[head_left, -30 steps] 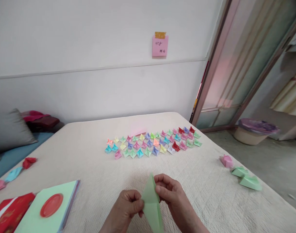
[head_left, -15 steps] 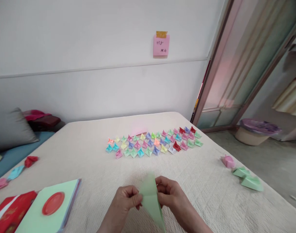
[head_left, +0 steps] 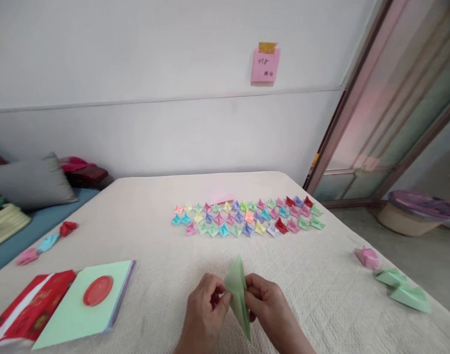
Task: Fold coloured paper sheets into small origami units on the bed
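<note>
A folded light green paper [head_left: 237, 287] stands on edge between my hands near the table's front edge. My left hand [head_left: 205, 312] pinches its left side with closed fingers. My right hand [head_left: 271, 312] grips its right side, fingers curled around the fold. Beyond them, several small folded paper shapes [head_left: 247, 219] in many colours lie in rows on the cream tablecloth [head_left: 154, 236].
A stack of coloured paper sheets [head_left: 81, 314] with a red round lid [head_left: 98, 290] on top lies at front left, beside a red packet [head_left: 28, 307]. Pink and green folded pieces [head_left: 394, 278] sit near the right edge. Three more folded pieces [head_left: 48, 241] lie at the left edge. A pink note [head_left: 265, 64] hangs on the wall.
My hands have drawn closer together and the green paper is folded narrower. The view has shifted, so everything sits a little further right in the frame.
</note>
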The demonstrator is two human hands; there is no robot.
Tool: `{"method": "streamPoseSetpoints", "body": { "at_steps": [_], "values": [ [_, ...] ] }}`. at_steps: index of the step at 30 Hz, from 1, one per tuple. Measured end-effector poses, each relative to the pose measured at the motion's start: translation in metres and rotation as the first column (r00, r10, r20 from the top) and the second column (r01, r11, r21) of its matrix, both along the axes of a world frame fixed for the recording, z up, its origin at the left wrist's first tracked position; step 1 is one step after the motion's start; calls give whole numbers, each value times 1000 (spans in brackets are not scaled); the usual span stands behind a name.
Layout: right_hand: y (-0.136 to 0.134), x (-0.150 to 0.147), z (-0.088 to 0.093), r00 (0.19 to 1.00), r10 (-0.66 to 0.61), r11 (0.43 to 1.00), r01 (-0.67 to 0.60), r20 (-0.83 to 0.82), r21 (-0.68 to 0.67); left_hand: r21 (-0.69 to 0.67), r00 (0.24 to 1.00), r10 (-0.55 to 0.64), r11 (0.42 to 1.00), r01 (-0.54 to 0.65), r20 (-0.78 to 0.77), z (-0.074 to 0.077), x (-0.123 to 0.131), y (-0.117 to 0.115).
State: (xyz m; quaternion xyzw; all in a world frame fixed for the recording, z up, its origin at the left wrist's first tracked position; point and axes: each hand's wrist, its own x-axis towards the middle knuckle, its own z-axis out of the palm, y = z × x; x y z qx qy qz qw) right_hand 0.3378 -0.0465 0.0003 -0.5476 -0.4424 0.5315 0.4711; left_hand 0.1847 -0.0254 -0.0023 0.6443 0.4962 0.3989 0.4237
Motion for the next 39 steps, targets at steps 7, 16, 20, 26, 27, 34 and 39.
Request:
{"method": "streamPoseSetpoints", "body": {
  "at_steps": [7, 16, 20, 26, 27, 34, 39],
  "values": [
    [-2, -4, -14, 869, -73, 980, -28, 489, 196, -224, 997, -37, 973, 52, 73, 4, 7, -5],
    [-6, -14, -37, 519, -333, 760, -347, 787, 550, -216, 996, 54, 976, -39, 64, -4, 15, -5],
    [-6, -19, -37, 404, -426, 696, -425, 809, 579, -179, 990, 138, 974, -136, -1, -16, 15, -2],
    [-4, -20, -42, 304, -501, 698, -412, 810, 586, -243, 989, 136, 963, -120, 50, -27, 17, 5],
    [-4, -19, -44, 295, -509, 711, -385, 809, 588, -229, 992, 126, 966, -119, 19, -27, 18, 5],
    [-3, -13, -47, 548, -342, 832, -202, 764, 517, 47, 996, 86, 995, -84, -38, -25, 14, -1],
    [1, -4, -25, 883, -221, 944, 87, 415, 317, 208, 999, 35, 978, -36, 9, -25, 7, 4]
  ]
}}
